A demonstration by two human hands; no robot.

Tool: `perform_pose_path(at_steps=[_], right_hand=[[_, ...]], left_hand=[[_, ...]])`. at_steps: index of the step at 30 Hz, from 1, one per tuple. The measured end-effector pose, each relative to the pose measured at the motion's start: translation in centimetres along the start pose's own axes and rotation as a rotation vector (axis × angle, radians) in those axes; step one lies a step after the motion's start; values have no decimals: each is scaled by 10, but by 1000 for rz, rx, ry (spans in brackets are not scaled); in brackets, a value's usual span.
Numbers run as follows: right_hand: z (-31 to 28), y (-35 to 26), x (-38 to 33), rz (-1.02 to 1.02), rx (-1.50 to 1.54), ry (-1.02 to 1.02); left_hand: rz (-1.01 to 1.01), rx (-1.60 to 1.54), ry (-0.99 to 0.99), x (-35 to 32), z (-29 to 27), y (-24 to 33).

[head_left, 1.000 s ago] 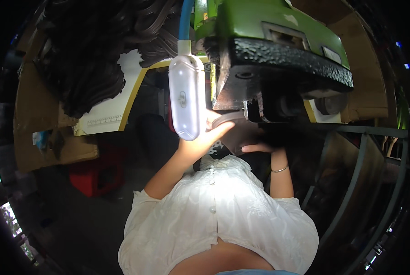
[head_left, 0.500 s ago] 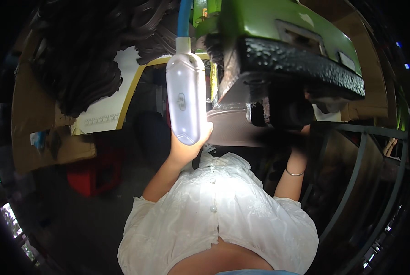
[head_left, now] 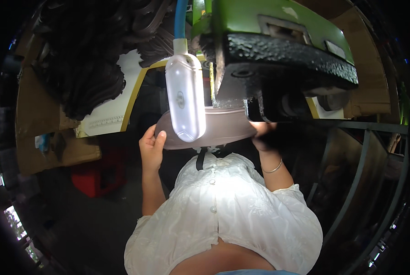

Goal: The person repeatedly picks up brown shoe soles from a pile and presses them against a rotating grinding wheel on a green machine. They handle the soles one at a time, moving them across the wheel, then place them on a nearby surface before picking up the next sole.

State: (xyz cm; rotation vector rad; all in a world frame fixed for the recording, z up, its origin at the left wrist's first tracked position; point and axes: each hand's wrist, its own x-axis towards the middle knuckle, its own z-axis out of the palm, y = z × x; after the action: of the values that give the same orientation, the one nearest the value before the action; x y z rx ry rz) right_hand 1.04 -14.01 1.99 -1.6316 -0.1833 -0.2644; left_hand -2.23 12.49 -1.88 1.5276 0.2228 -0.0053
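Fingers of two hands, left [head_left: 151, 147] and right [head_left: 261, 134], grip one brown curved piece [head_left: 223, 126] under one lit lamp [head_left: 185, 98].

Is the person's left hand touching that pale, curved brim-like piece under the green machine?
Touching. The head view shows the left hand with its fingers wrapped over the left edge of the pale curved piece, with no gap between them.

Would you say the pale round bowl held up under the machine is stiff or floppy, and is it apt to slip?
The bowl probably is stiff: its rim keeps a smooth curve though gripped only at two sides. It seems light, held aloft by the left hand and right hand. Its smooth surface might be slippery.
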Motion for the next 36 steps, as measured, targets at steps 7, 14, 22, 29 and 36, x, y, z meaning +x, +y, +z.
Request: perform_pose_path(at_steps=[7,14,22,29,36], right_hand=[[19,-8,9,187,383,-263],[14,-10,27,88,12,-392],[-93,-11,20,-6,-82,479],[-208,25,-1,-100,11,992],[-231,68,-2,265,36,926]], left_hand=[[-273,229,-294,11,-15,-40],[-82,545,-851,-8,57,-89],[-124,668,-850,-4,89,-48],[-62,659,-696,9,71,-65],[324,482,138,35,26,-45]])
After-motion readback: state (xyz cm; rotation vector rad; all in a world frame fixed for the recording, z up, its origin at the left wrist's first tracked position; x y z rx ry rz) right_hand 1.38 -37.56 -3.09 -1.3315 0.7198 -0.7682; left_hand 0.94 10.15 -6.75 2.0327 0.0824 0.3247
